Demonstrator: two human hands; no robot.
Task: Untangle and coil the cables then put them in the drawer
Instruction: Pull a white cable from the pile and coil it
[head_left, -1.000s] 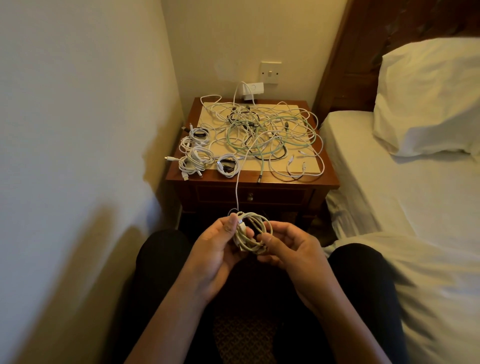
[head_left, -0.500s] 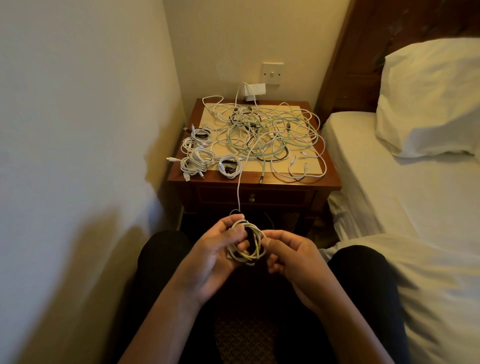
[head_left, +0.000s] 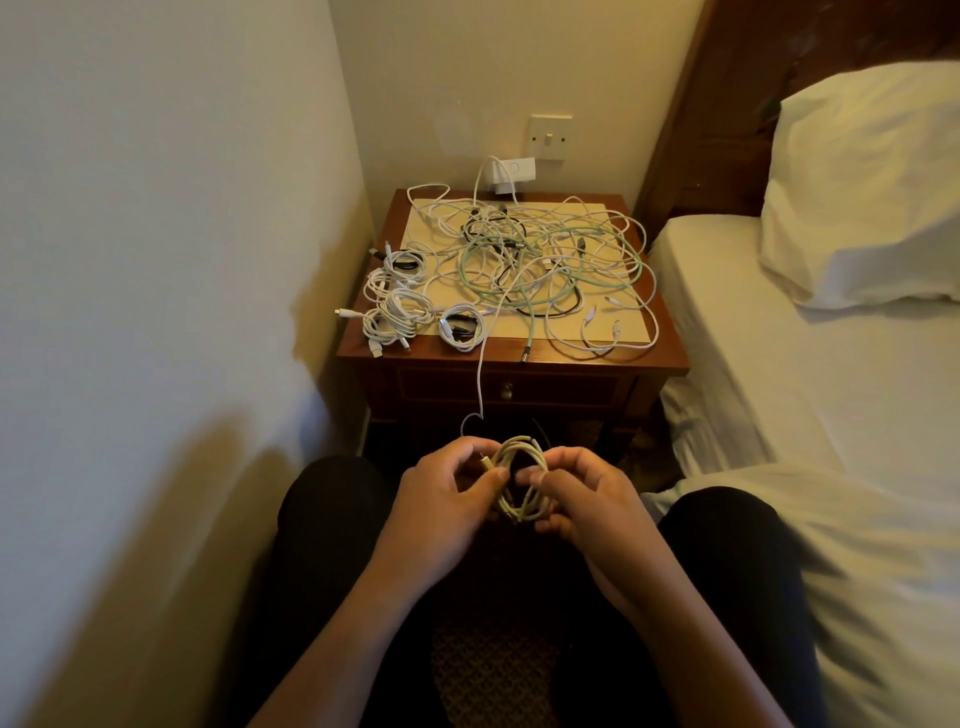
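A small coil of white cable (head_left: 521, 480) sits between my hands above my lap. My left hand (head_left: 441, 509) grips its left side with the thumb across the loops. My right hand (head_left: 587, 499) pinches the right side. The cable's free end (head_left: 480, 384) runs up from the coil to a tangle of white, mint and black cables (head_left: 540, 260) on the wooden nightstand (head_left: 670, 358). Several coiled white cables (head_left: 400, 306) lie on the nightstand's left part. The drawer (head_left: 571, 391) with its small knob is closed.
A wall runs close along the left. A bed with white sheet (head_left: 779, 374) and pillow (head_left: 862, 192) lies to the right. A switch plate (head_left: 549, 136) and a plugged white charger (head_left: 511, 174) are on the back wall. My knees flank the hands.
Both hands have turned the coil and shifted their grip on it; the right hand's fingers now close on the coil's right side. The free cable end hangs a little shorter.
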